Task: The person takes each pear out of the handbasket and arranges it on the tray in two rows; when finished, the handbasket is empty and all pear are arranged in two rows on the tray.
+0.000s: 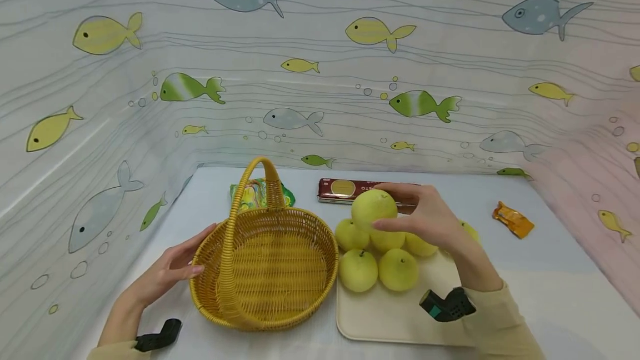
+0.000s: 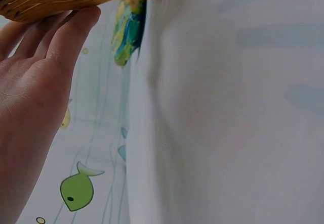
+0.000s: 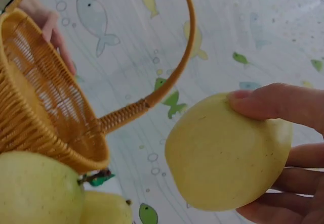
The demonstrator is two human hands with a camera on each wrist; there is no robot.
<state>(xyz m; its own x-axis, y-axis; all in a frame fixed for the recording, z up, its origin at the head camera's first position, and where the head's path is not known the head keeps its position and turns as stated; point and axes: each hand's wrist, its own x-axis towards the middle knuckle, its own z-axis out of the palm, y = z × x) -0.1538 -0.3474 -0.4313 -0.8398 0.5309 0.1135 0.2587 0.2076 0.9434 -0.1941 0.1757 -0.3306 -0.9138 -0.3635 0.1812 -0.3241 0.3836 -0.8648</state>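
Right hand (image 1: 435,218) fingers pinch the top pear (image 1: 374,208) firmly; advise lifting it straight over the basket (image 1: 265,271) rim while the spread-fingered left hand (image 1: 167,271) steadies it.

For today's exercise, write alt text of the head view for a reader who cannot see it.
A person's right hand holds a round yellow-green pear above more pears piled on a cream plastic tray. The left hand rests on the rim of an empty woven yellow wicker basket with an arched handle, on a pale table backed by fish-patterned sheeting.
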